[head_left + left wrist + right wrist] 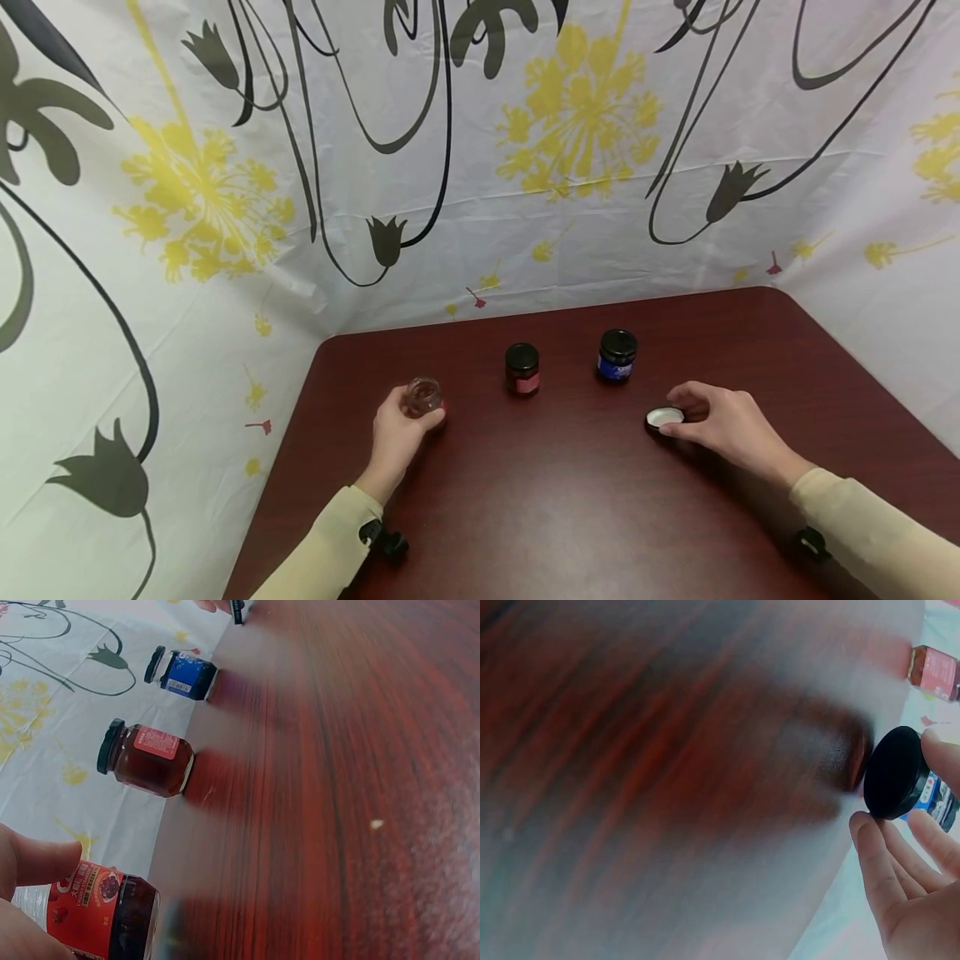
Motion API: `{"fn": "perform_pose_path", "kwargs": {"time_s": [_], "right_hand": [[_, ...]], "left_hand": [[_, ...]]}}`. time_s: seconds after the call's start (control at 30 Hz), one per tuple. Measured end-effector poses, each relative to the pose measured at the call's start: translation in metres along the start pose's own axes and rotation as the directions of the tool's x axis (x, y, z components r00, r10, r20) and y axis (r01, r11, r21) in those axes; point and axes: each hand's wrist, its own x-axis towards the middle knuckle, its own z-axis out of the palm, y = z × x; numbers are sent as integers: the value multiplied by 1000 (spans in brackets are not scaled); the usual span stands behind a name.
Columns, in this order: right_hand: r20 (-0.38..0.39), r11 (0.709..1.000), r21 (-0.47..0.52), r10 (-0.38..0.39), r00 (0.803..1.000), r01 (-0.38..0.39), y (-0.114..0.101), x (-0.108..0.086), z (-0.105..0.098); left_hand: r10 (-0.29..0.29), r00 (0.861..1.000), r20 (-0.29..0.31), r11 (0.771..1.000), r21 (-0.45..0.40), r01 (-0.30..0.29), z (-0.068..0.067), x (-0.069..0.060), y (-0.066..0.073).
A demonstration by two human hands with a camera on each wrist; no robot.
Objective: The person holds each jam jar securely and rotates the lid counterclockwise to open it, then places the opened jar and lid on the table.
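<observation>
Thumb and fingers of the left hand are closed around an open glass jar with a red label, at ten o'clock from the middle of the desk. Its mouth is uncovered, and below the label dark content shows; whether the base touches the desk, I cannot tell.

At two o'clock, the right hand pinches a black lid by its rim, with the white inside turned upward. Further out are two jars with black lids on: a pink-labelled jar at eleven o'clock, near the left hand, and a blue-labelled jar at one o'clock. Behind the desk hangs a flowered cloth.

In my judgement, spilling is the first danger, because the jar has no cover: a strong tilt or a loose grip on smooth glass could cause it. The lid is held only at its edge, so a weak pinch could let it drop. A careless swing of the left hand toward two o'clock might also knock the pink-labelled jar.
</observation>
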Motion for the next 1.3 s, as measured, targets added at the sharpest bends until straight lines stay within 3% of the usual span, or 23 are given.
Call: {"fn": "perform_pose_path", "kwargs": {"time_s": [0.63,1.3], "right_hand": [[29,1000,-28,2,1000,-1,2,0,3],[36,998,-57,-8,999,10,4,1,3]], "left_hand": [[-33,999,5,999,-26,33,-2,1,-6],[-15,1000,9,1000,-12,15,-3,3,-10]]}}
